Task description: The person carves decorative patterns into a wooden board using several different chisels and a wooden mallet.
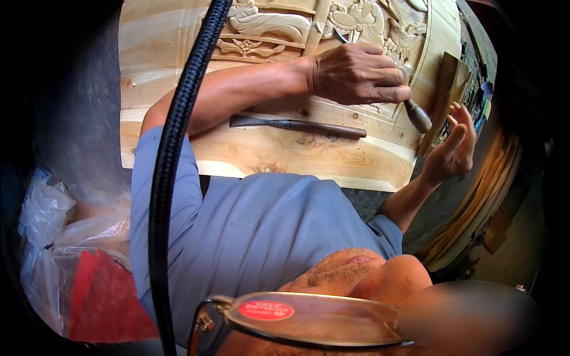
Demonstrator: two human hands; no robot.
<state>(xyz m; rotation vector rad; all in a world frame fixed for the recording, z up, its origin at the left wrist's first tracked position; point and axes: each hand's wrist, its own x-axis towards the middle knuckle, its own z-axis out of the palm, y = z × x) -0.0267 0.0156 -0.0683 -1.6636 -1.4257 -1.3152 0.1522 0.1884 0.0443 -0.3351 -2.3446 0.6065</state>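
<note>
My left hand [362, 74] is wrapped round a wood-carving chisel [418, 117] over the carved wooden panel [267, 26]. The chisel's rounded wooden handle sticks out below my fingers, and a bit of its dark blade shows beyond my knuckles. Where the blade's tip meets the wood is hard to make out. My right hand [456, 145] is raised off the panel's right edge, fingers apart and holding nothing. A second chisel [300, 126], with a flat dark blade and a brown handle, lies on the plain near part of the panel.
A wooden block [442, 98] lies along the panel's right side, with assorted tools [484, 95] beyond it. Curved wooden boards [481, 202] are stacked at the right. A clear plastic bag [50, 219] and a red item [104, 296] are at lower left. A black braided cable [178, 118] crosses the view.
</note>
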